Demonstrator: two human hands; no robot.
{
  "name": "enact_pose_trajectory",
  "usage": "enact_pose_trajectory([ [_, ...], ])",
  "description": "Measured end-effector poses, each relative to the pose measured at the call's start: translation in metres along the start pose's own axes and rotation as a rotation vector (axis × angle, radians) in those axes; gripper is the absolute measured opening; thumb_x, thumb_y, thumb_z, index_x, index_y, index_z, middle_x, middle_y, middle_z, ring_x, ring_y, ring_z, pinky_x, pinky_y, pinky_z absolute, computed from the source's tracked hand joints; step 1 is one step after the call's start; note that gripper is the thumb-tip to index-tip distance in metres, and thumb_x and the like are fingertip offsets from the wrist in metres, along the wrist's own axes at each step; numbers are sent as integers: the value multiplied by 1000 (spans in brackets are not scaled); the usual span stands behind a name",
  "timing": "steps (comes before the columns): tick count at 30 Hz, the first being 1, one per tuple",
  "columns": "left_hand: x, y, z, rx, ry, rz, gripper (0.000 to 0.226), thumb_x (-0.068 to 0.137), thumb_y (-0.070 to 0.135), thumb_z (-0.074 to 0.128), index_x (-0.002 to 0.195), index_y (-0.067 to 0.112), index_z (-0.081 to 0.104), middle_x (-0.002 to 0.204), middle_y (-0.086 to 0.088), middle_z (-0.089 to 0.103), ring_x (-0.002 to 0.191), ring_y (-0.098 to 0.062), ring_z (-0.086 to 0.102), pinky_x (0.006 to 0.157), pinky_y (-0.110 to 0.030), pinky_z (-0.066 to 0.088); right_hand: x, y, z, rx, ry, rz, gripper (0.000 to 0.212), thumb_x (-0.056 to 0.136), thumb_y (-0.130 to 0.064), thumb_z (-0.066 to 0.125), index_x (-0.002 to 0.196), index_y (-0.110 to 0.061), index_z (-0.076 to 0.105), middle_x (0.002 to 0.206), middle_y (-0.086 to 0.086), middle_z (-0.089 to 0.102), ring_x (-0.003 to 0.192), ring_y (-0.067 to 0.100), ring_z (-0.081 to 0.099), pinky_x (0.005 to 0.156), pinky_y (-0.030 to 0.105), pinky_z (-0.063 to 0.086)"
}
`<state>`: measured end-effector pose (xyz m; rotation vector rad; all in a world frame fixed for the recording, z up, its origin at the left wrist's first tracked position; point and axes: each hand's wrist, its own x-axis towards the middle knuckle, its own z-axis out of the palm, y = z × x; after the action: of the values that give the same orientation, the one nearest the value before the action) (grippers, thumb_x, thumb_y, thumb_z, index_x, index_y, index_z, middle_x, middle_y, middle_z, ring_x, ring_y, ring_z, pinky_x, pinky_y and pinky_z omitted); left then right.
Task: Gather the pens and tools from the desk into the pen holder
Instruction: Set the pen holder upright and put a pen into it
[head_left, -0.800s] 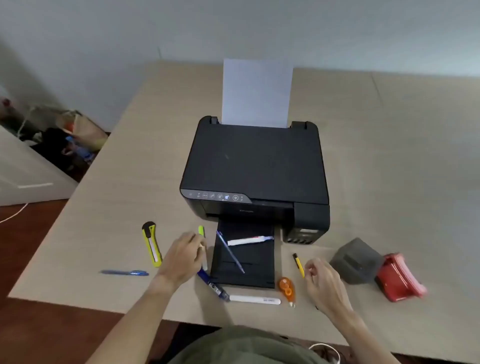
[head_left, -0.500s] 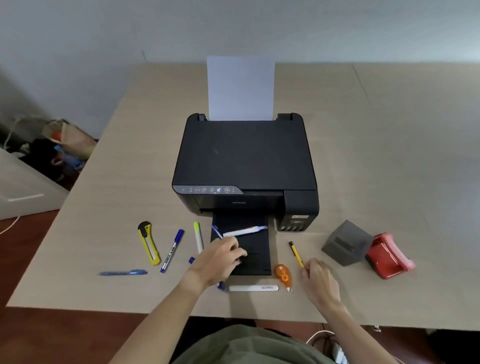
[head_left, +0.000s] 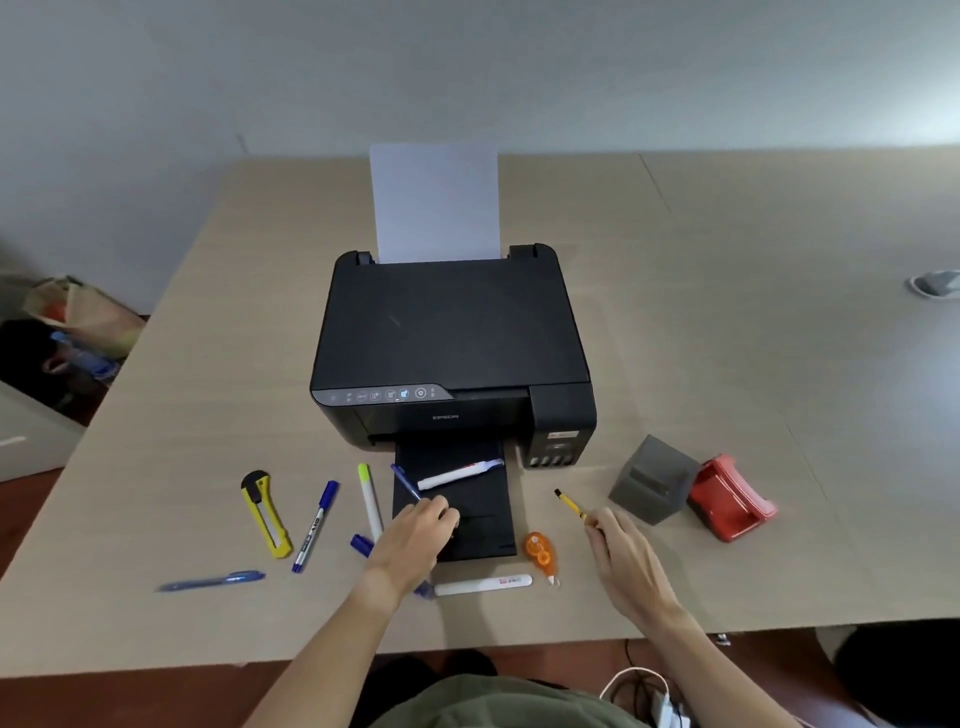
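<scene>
Fingers (head_left: 439, 506) curled on blue pen (head_left: 405, 480)

A pale wood-grain desk (head_left: 727, 322) carries a black printer (head_left: 452, 338) at its centre. Left of the left hand (head_left: 415, 535) lie a highlighter (head_left: 370, 499), a blue marker (head_left: 316, 525), a yellow utility knife (head_left: 266, 514) and a blue pen (head_left: 213, 581). Between the hands sit a white marker (head_left: 483, 584) and an orange correction tape (head_left: 541, 554). Beyond the right hand (head_left: 623, 561) stand a grey pen holder (head_left: 653, 479) and a red stapler (head_left: 731, 498).

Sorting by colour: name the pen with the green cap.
The white highlighter, lying just left of the printer tray; the other pens have blue or white ends.
</scene>
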<state>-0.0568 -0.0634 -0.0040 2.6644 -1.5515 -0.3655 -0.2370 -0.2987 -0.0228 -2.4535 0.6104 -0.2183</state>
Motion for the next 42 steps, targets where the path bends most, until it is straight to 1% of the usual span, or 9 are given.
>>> enact_pose_trajectory([
  [4,-1,-1,1,78,17,77,50,61,3,87,105,13,64,98,-5,64,88,-21,62,76,-31,56,-2,-3,-12,28,115,-162,6,87,-9,65,91,-13,66,79,-3,57,67,6,50,64,12,39],
  [7,7,9,-5,24,141,152,48,72,-6,72,112,16,60,97,-3,63,86,-18,60,75,-30,56,0,-7,-21,56,233,-231,3,85,-12,68,88,-11,68,76,-2,58,64,6,51,63,9,39],
  [11,34,33,-23,-141,256,186,54,79,-9,52,126,17,51,109,-3,59,93,-18,57,84,-31,52,14,-15,-42,175,291,-136,5,85,-10,69,87,-12,64,78,-4,60,73,3,56,69,11,42],
  [13,52,49,-38,-313,262,168,46,88,-3,49,129,19,50,112,-2,57,93,-18,57,85,-32,51,19,-19,-58,214,326,-106,4,91,-14,57,88,-14,60,81,-5,59,78,1,56,72,9,40],
  [16,80,76,-68,-518,293,151,31,96,7,49,124,18,53,113,-3,56,92,-17,60,79,-32,54,31,-22,-82,220,413,-92,22,93,-20,43,84,-10,59,80,1,58,77,3,54,73,9,38],
  [21,114,120,-102,-759,426,155,16,99,8,49,111,15,57,100,-1,63,90,-11,60,82,-30,54,45,-11,-111,201,492,16,16,93,-15,45,84,-14,58,80,0,60,77,4,53,73,9,36],
  [24,127,145,-110,-835,448,166,12,99,9,51,105,17,58,84,1,65,79,-9,62,74,-33,55,45,-7,-118,211,507,60,12,94,-11,47,86,-17,54,77,-1,59,76,2,54,68,7,36],
  [33,138,177,-73,-477,288,167,14,97,14,52,105,18,63,93,-5,73,86,-29,65,76,-42,53,32,11,-105,136,393,236,8,93,-10,53,87,-12,58,78,-2,62,68,9,53,63,5,37],
  [42,135,171,-59,-550,239,125,18,99,14,53,107,17,68,100,-3,73,91,-24,67,78,-43,55,17,22,-99,105,387,236,7,91,-9,59,84,-10,59,75,1,62,63,5,55,60,9,41],
])
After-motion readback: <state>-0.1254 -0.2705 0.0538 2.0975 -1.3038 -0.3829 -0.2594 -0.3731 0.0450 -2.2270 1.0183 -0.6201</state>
